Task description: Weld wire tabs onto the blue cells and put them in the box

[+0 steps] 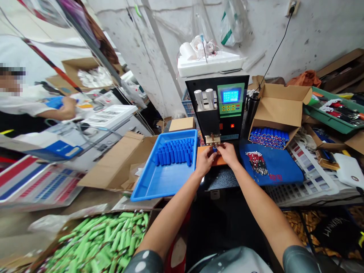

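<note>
In front of a black spot welder (200, 123), both hands meet under its electrode tips. A small blue battery cell (215, 149) sits between the fingers. My left hand (204, 160) is closed on its left side. My right hand (227, 152) pinches in from the right, close to the electrodes; the fingertips partly hide the cell and any wire there. An orange pad (219, 162) lies beneath the hands. To the left, a blue tray (166, 185) holds rows of upright blue cells (174, 153). Red and black wire leads (257, 162) lie on a blue mat (284, 167) at the right.
An open cardboard box (280, 106) holds more blue cells. A green bin (332, 118) of wires stands at far right. Green wrapped battery packs (113, 239) fill a box at lower left. A co-worker (17, 100) sits at the left by a white machine (110, 117).
</note>
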`<state>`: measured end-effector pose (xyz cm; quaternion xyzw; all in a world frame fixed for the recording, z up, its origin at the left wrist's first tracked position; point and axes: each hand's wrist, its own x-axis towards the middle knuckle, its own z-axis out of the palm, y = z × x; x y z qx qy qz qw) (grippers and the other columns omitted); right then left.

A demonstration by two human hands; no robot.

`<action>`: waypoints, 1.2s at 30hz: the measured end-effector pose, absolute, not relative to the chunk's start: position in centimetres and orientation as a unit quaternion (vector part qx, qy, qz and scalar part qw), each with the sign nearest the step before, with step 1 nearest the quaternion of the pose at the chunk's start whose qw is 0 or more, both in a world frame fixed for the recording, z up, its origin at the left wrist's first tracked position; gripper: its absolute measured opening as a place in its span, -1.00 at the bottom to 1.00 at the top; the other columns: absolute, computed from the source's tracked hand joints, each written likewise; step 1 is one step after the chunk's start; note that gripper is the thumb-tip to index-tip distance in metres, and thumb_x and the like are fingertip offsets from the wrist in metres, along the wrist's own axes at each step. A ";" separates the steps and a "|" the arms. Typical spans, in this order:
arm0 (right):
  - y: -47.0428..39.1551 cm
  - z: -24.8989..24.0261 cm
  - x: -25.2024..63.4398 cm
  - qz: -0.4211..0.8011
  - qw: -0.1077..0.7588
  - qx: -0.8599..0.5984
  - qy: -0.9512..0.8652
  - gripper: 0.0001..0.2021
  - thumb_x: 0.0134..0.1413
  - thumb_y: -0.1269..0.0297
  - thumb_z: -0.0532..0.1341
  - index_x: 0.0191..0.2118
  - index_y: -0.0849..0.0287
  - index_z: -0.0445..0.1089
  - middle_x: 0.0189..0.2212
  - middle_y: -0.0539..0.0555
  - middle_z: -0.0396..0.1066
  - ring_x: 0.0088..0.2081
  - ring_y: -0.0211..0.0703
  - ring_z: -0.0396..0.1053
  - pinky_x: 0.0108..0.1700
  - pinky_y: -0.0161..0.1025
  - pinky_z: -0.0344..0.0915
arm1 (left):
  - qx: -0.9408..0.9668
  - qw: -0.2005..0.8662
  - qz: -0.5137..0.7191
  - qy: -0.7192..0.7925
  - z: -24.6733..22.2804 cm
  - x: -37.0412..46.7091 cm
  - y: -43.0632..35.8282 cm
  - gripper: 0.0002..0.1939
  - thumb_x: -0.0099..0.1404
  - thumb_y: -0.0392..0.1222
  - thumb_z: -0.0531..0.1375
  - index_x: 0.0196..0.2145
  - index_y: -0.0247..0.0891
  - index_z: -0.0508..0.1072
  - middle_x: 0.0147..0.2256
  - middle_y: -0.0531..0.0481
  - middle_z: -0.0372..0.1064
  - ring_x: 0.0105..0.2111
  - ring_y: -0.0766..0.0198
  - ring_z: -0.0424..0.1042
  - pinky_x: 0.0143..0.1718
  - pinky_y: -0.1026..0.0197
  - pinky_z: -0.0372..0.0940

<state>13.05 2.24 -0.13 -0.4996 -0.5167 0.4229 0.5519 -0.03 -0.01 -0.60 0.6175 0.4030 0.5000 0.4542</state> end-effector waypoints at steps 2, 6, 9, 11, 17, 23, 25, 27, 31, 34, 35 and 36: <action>2.3 -0.3 13.1 0.422 0.550 -0.499 -0.520 -0.83 -0.04 0.18 0.25 -0.47 0.18 0.45 -0.49 0.08 0.50 -0.40 -0.07 0.45 -0.32 -0.20 0.38 | 0.620 0.452 0.500 0.402 -0.6 0.0 0.0 -0.60 0.22 -0.15 0.22 0.00 -0.32 0.43 -0.10 -0.14 0.50 -0.12 0.13 0.49 0.00 0.08 0.34; 2.3 -0.3 13.1 0.427 0.546 -0.500 -0.519 -0.83 -0.03 0.18 0.26 -0.46 0.18 0.45 -0.46 0.09 0.51 -0.39 -0.07 0.46 -0.31 -0.20 0.38 | 0.618 0.452 0.502 0.403 -0.8 -0.1 0.1 -0.60 0.21 -0.13 0.22 0.00 -0.32 0.43 -0.08 -0.15 0.49 -0.10 0.12 0.48 -0.01 0.09 0.34; 2.1 0.0 13.1 0.430 0.542 -0.504 -0.518 -0.82 -0.04 0.18 0.27 -0.46 0.19 0.45 -0.47 0.09 0.51 -0.38 -0.07 0.46 -0.31 -0.22 0.38 | 0.621 0.444 0.500 0.408 -1.0 -0.1 0.2 -0.59 0.21 -0.12 0.23 0.00 -0.32 0.44 -0.06 -0.15 0.48 -0.08 0.12 0.46 0.01 0.09 0.33; 2.1 0.1 13.1 0.430 0.539 -0.506 -0.518 -0.81 -0.04 0.17 0.27 -0.45 0.20 0.45 -0.47 0.08 0.50 -0.37 -0.08 0.46 -0.31 -0.23 0.37 | 0.624 0.438 0.500 0.412 -1.2 -0.2 0.3 -0.59 0.21 -0.12 0.23 0.00 -0.32 0.44 -0.08 -0.14 0.48 -0.09 0.12 0.47 0.01 0.09 0.33; 2.0 0.2 13.1 0.445 0.541 -0.497 -0.512 -0.81 -0.06 0.17 0.27 -0.47 0.21 0.42 -0.48 0.07 0.47 -0.39 -0.13 0.43 -0.35 -0.26 0.36 | 0.624 0.432 0.504 0.412 -1.9 -0.4 0.5 -0.57 0.22 -0.12 0.24 0.03 -0.31 0.43 -0.09 -0.13 0.49 -0.15 0.16 0.48 -0.05 0.12 0.35; 0.6 1.0 13.7 0.501 0.555 -0.475 -0.464 -0.76 -0.08 0.11 0.27 -0.40 0.21 0.38 -0.52 0.00 0.39 -0.51 -0.25 0.33 -0.52 -0.35 0.25 | 0.626 0.424 0.500 0.422 -1.9 -0.4 0.5 -0.59 0.21 -0.13 0.25 0.00 -0.34 0.45 -0.22 -0.12 0.51 -0.24 0.19 0.48 -0.15 0.15 0.37; 0.1 1.1 13.9 0.502 0.543 -0.481 -0.471 -0.74 -0.07 0.09 0.27 -0.46 0.21 0.37 -0.60 -0.03 0.32 -0.59 -0.31 0.23 -0.57 -0.38 0.15 | 0.625 0.417 0.503 0.426 -1.8 -0.4 0.5 -0.59 0.20 -0.13 0.26 -0.02 -0.34 0.47 -0.23 -0.12 0.51 -0.24 0.18 0.48 -0.13 0.14 0.38; -0.1 1.0 13.9 0.502 0.530 -0.477 -0.490 -0.73 -0.06 0.09 0.27 -0.53 0.21 0.34 -0.66 -0.06 0.26 -0.62 -0.35 0.17 -0.59 -0.38 0.08 | 0.626 0.417 0.506 0.423 -1.8 -0.4 0.5 -0.60 0.20 -0.13 0.26 -0.03 -0.35 0.46 -0.22 -0.12 0.51 -0.21 0.17 0.48 -0.11 0.13 0.37; 0.1 0.5 13.5 0.499 0.519 -0.475 -0.506 -0.69 -0.08 0.11 0.27 -0.62 0.18 0.25 -0.71 -0.08 0.19 -0.64 -0.36 0.12 -0.59 -0.38 0.02 | 0.633 0.430 0.501 0.405 -1.7 -0.3 0.5 -0.59 0.19 -0.12 0.25 -0.02 -0.33 0.44 -0.14 -0.15 0.50 -0.15 0.15 0.48 -0.04 0.09 0.36; 0.3 0.1 13.2 0.502 0.520 -0.477 -0.499 -0.70 -0.08 0.10 0.26 -0.60 0.17 0.24 -0.72 -0.09 0.18 -0.64 -0.35 0.12 -0.58 -0.37 0.03 | 0.638 0.423 0.488 0.420 -1.2 -0.8 0.2 -0.54 0.16 -0.16 0.26 0.02 -0.31 0.41 -0.10 -0.16 0.48 -0.13 0.16 0.48 -0.02 0.07 0.36; 0.3 -0.1 13.1 0.503 0.520 -0.479 -0.497 -0.71 -0.08 0.09 0.25 -0.59 0.17 0.25 -0.72 -0.09 0.19 -0.64 -0.35 0.13 -0.57 -0.37 0.04 | 0.640 0.405 0.482 0.441 -1.0 -1.1 -0.1 -0.56 0.15 -0.17 0.26 0.00 -0.31 0.42 -0.10 -0.16 0.49 -0.14 0.16 0.48 -0.03 0.07 0.36; 0.3 -0.2 13.2 0.500 0.519 -0.481 -0.499 -0.70 -0.08 0.08 0.24 -0.58 0.17 0.25 -0.71 -0.09 0.20 -0.63 -0.34 0.13 -0.57 -0.37 0.04 | 0.640 0.381 0.478 0.465 -0.9 -1.5 -0.5 -0.60 0.16 -0.17 0.25 -0.03 -0.31 0.45 -0.12 -0.16 0.49 -0.16 0.17 0.49 -0.04 0.08 0.36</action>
